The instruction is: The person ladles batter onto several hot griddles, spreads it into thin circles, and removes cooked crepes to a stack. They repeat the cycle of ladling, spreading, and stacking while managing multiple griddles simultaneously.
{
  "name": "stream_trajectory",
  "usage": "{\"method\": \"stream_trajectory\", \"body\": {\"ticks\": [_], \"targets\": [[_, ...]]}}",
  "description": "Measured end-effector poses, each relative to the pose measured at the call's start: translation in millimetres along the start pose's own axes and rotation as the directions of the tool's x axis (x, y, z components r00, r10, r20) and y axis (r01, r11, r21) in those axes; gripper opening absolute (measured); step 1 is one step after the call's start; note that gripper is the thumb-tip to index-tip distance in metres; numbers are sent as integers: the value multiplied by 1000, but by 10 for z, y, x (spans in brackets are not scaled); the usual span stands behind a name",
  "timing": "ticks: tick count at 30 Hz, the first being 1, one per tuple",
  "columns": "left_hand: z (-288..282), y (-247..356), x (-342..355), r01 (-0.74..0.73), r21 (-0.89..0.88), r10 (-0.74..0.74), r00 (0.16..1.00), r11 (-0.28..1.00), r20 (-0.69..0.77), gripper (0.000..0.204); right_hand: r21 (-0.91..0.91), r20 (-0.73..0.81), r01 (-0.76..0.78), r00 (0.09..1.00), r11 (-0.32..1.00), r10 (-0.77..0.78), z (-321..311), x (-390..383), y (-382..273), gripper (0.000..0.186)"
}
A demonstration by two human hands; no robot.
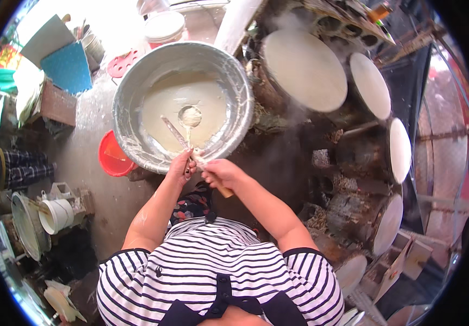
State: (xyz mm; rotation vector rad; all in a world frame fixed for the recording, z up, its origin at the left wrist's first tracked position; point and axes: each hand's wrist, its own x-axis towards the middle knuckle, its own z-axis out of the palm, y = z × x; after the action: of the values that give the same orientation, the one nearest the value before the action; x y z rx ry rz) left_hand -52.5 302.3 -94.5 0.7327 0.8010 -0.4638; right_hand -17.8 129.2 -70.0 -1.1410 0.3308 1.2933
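A large metal tub [128, 108] of pale batter [163, 95] is at the upper middle. Inside, a round-headed ladle [191, 115] holds some batter, and a flat batter-smeared stick [172, 127] lies at an angle beside it. My left hand [181, 165] is closed on the ladle's handle at the tub's near edge, with the stick's lower end at its fingers. My right hand [223, 174], just right of it, is wrapped round a wooden-handled utensil [225, 191], whose batter-coated upper part reaches toward my left hand. Where the utensils cross, I cannot make out which piece is which.
Round pale-topped steamers [305, 68] on dark drums curve down my right side, some steaming. A red bucket [112, 146] sits left of the tub, a white lidded bucket [163, 24] behind it. Blue board [66, 68], white bucket [57, 214] and plaid-clothed legs [22, 168] are at left.
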Motion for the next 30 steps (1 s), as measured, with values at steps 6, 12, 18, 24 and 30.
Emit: {"method": "stream_trajectory", "body": {"ticks": [6, 12, 18, 24, 30], "targets": [[-65, 391, 439, -38, 110, 55, 986, 993, -158, 28, -927, -329, -375, 799, 11, -503, -729, 91, -984, 18], [-201, 367, 928, -119, 339, 231, 921, 933, -313, 30, -958, -120, -229, 868, -175, -482, -693, 539, -1405, 16], [-225, -28, 1480, -63, 658, 275, 935, 750, -223, 26, -937, -266, -340, 846, -82, -463, -843, 371, -1308, 16], [368, 44, 1002, 105, 177, -64, 974, 979, -219, 20, -984, -177, -150, 888, 95, -424, -856, 184, -890, 16], [669, 334, 342, -93, -204, 112, 991, 975, 79, 12, -996, 0, -53, 812, -73, -584, -761, -752, -1295, 13]]}}
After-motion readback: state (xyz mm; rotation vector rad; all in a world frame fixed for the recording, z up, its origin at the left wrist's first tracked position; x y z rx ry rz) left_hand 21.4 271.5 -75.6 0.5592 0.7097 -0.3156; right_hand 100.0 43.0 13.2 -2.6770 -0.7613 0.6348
